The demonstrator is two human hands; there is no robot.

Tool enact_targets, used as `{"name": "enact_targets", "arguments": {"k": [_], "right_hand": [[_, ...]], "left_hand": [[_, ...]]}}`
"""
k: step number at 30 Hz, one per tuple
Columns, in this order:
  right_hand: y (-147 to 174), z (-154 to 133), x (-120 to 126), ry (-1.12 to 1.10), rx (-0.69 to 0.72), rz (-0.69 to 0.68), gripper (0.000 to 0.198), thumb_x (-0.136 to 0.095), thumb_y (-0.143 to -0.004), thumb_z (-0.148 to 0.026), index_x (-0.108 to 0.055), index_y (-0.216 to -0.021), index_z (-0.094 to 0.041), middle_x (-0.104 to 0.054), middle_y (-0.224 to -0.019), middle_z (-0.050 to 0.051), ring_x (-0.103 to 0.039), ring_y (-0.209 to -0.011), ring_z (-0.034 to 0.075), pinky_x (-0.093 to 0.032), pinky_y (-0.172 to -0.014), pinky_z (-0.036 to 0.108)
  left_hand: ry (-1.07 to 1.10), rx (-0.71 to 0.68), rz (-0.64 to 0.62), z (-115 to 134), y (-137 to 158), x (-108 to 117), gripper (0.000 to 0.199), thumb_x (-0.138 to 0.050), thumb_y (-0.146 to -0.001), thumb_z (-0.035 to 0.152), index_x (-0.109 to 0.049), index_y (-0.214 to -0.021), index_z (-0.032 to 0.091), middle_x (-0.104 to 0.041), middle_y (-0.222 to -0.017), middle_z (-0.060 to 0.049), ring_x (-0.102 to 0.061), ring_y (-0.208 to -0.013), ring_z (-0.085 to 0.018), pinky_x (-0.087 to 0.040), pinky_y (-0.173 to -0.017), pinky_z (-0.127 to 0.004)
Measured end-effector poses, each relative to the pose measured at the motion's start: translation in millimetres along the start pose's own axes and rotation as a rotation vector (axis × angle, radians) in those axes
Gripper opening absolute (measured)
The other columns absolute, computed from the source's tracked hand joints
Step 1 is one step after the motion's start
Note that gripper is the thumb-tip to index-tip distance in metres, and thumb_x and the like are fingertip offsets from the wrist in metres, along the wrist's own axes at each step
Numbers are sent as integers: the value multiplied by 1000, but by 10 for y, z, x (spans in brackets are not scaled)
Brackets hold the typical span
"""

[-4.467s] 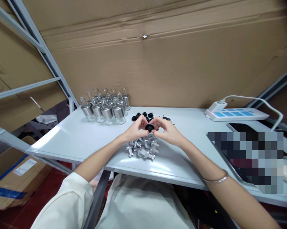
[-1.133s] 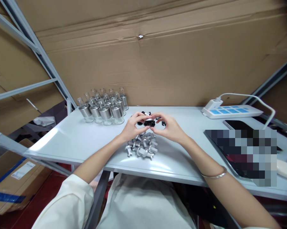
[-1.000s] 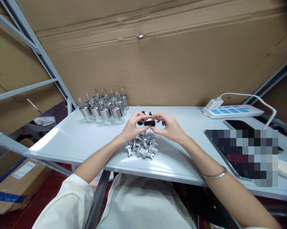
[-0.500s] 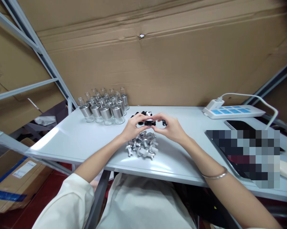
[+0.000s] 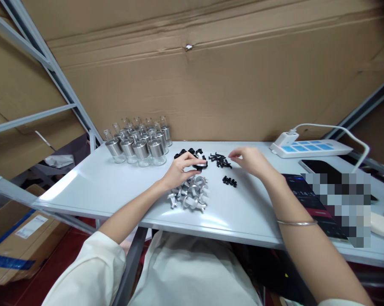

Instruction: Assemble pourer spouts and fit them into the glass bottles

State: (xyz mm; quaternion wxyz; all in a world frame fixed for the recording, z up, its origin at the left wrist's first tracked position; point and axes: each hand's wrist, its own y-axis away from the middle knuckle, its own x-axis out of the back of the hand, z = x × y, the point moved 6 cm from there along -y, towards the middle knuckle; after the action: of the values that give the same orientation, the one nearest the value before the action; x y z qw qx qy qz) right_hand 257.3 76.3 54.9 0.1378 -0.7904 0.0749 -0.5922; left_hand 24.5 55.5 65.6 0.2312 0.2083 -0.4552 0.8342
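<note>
Pinching a black-and-silver cap (image 5: 200, 167) in the left hand (image 5: 178, 170) over the table (image 5: 246, 212), hovering the right hand (image 5: 251, 161), unclear whether loaded, beside black pins (image 5: 223, 162) toward the back edge, apparently part-picking, calling for fine pinching.

Left forearm (image 5: 134, 209), one: bare, slanting up and inward from the lower left. Left wrist (image 5: 161, 187): nearly straight, carrying the forearm's line into the hand. Left hand (image 5: 181, 170): engaged in a pinch, index finger (image 5: 189, 161) above, thumb (image 5: 190, 173) below, tips directed rightward; remaining fingers partly hidden. Right forearm (image 5: 298, 229), one: bare, rising from the lower right corner and leaning inward. Right wrist (image 5: 270, 175): slightly bent, turning the hand leftward. Right hand (image 5: 251, 161): back uppermost, fingers curled and directed toward its fellow, thumb beneath (whether the tips meet cannot be told). Hands well apart, at nearly matching reach.
</note>
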Motion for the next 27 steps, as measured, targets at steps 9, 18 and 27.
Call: {"name": "enact_targets", "arguments": {"k": [9,18,27], "right_hand": [[19,228,-259,128,-128,-223,17,-56,-73,-21,-72,-76,-19,-73,-81,8,-64,-75,20,-42,-65,27],[51,135,-262,212,-174,-255,20,-55,-74,-28,-73,-79,-21,-73,-87,10,-65,-81,24,-41,-59,29],[45,159,-186,233,-195,-216,21,-52,-74,-24,-72,-78,-20,-73,-86,11,-65,-79,23,-40,-59,29]], "left_hand": [[-3,-5,-13,-6,2,-16,34,-67,-78,16,-64,-111,23,-57,-92,-2,-58,-86,-12,-49,-82,-29],[-19,-34,-13,14,2,-11,34,-67,-78,16,-65,-111,23,-57,-92,-3,-59,-86,-12,-50,-81,-28],[-13,-28,-16,15,3,-18,33,-66,-78,17,-64,-111,22,-58,-92,-3,-59,-86,-12,-50,-81,-28]]}}
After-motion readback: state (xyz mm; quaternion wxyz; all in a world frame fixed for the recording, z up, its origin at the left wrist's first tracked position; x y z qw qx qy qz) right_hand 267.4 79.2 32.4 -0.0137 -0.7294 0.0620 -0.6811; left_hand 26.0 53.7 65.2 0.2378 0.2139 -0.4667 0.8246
